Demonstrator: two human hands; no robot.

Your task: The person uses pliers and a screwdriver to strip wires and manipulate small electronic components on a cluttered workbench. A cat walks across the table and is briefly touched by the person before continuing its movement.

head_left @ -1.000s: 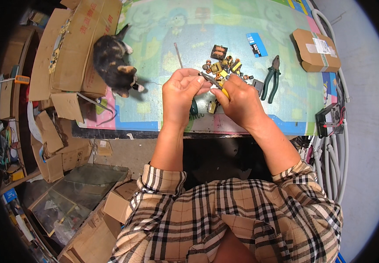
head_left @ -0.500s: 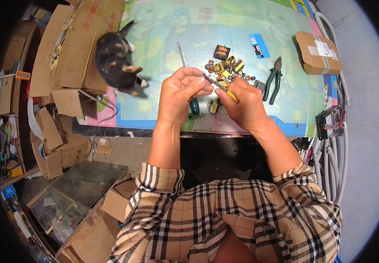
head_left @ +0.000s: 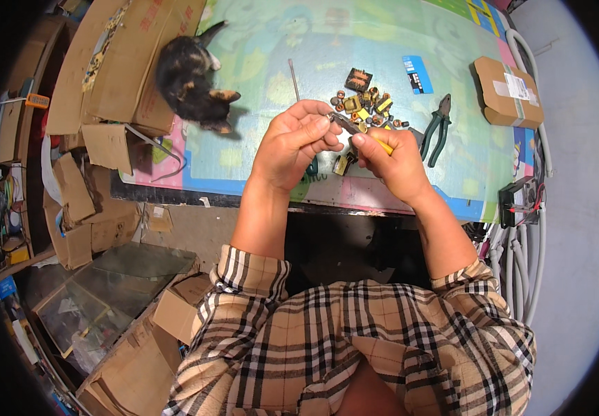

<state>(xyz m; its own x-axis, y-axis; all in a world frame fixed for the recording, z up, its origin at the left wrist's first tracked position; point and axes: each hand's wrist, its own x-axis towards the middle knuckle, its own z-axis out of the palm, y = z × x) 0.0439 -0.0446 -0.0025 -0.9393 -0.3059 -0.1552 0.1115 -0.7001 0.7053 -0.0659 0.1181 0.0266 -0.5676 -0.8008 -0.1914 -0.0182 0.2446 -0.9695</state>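
Note:
My right hand (head_left: 398,165) is closed round a small hand tool (head_left: 346,123) with dark metal jaws and a yellow handle, apparently small pliers or cutters. Its tip meets the fingertips of my left hand (head_left: 287,144), which pinches a tiny part too small to make out. Just beyond my hands lies a heap of copper-wound coils (head_left: 352,105) and other small electronic parts, some with yellow wrapping. A dark transformer (head_left: 359,79) sits at the heap's far side. Under my left hand lies a screwdriver (head_left: 293,78), its shaft pointing away and its green handle mostly hidden.
Green-handled pliers (head_left: 436,135) lie right of the heap, near a blue card (head_left: 417,74). A small cardboard box (head_left: 507,111) stands farther right; a black device (head_left: 514,199) with red leads is at the table's right edge. A cat (head_left: 188,80) is beside a large cardboard box (head_left: 140,62) on the left.
The tool has turned slightly between my hands, and my right fingers have shifted on its handle. The cat has lowered and turned its head. The whole view has shifted a little.

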